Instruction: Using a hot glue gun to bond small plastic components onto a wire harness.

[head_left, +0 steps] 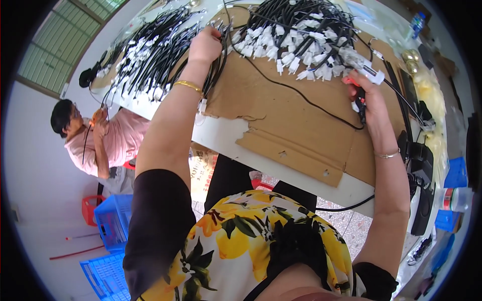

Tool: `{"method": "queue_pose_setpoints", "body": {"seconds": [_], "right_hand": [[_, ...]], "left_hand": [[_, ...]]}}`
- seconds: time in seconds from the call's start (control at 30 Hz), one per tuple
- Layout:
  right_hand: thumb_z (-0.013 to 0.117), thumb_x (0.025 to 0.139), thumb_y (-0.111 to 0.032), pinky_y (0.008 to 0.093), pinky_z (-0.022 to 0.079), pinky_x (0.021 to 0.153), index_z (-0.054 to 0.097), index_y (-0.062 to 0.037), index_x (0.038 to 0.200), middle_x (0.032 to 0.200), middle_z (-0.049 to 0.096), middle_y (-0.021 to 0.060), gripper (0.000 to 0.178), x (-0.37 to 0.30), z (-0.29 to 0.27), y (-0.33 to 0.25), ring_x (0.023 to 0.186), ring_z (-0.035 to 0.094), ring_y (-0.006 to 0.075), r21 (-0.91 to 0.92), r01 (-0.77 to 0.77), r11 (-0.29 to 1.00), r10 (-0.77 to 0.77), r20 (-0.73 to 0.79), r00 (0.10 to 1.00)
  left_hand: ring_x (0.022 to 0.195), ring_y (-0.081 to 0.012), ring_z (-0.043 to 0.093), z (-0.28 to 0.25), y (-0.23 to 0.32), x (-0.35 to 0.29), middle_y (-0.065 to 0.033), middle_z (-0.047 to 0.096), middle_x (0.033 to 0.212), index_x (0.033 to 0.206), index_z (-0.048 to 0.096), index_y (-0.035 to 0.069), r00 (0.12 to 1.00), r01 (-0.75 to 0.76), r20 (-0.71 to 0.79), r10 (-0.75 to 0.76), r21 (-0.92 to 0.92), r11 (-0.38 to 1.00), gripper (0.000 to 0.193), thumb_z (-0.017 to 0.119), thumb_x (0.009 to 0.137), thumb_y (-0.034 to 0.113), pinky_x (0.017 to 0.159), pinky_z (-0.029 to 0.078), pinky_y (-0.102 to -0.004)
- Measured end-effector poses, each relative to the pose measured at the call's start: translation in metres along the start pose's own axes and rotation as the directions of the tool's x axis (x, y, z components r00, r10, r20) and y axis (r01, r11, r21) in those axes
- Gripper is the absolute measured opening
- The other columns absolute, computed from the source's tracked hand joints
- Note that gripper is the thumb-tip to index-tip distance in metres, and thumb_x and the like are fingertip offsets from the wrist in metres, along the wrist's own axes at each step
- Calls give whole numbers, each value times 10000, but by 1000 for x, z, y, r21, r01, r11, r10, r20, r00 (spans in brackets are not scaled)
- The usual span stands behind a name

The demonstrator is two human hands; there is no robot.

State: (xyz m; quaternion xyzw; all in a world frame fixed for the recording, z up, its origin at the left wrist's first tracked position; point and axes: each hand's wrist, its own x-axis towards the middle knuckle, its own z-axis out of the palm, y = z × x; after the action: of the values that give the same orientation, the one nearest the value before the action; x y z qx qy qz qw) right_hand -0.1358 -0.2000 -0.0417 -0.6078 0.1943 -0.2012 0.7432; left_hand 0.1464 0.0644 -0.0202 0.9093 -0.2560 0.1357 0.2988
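My left hand [206,46] reaches to the far side of the table, its fingers curled in at a black cable beside a bundle of black cables [217,75]. The fingertips are partly hidden. My right hand [369,93] is closed around a black hand tool with red parts [360,103]. A thin black cord [306,95] runs from the tool's lower end across the cardboard. Just beyond this hand lies a white cylindrical piece [370,75]. Black cables with white connectors [296,45] are heaped at the far middle, and another spread of them [145,65] lies at left.
Brown cardboard [291,135] covers much of the white table [216,131]. Black power adapters [420,165] and a clear plastic jar [454,199] stand at the right edge. Another person [90,135] in pink sits at left, near blue crates [113,220]. A bottle [415,25] stands far right.
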Motion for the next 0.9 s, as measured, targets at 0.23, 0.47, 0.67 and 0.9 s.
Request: {"method": "queue_pose_setpoints", "body": {"seconds": [0.23,0.47,0.67,0.9], "right_hand": [[577,766,-246,197,299,446,605,-29,741,563,514,-4,221,-2,1,-1,482,415,54,7,-11,1000,11,-6,1000],[580,767,-254,195,300,446,607,-22,732,534,496,-4,236,-3,-1,-5,471,408,57,50,16,999,-15,-16,1000],[574,769,-248,202,315,477,603,-15,743,543,496,-1,236,-2,-1,-5,495,421,66,110,62,992,-62,-8,998],[593,748,-231,189,324,467,600,-13,772,604,539,7,220,-5,-3,-4,520,446,64,137,25,990,-22,-26,999]], "left_hand": [[591,-149,577,-17,39,15,-74,588,594,764,596,30,977,-101,-197,88,-61,993,172,439,694,28,581,442,-247],[626,-156,577,23,84,16,-84,603,673,869,612,83,981,-188,-55,185,-71,980,232,608,730,268,596,450,-268],[718,-276,595,58,131,10,-144,618,753,899,632,83,976,-181,69,207,-276,944,281,585,747,315,659,463,-323],[530,-153,558,65,179,-17,-94,568,566,919,620,42,916,-214,301,267,-199,956,492,529,749,495,591,441,-278]]}}
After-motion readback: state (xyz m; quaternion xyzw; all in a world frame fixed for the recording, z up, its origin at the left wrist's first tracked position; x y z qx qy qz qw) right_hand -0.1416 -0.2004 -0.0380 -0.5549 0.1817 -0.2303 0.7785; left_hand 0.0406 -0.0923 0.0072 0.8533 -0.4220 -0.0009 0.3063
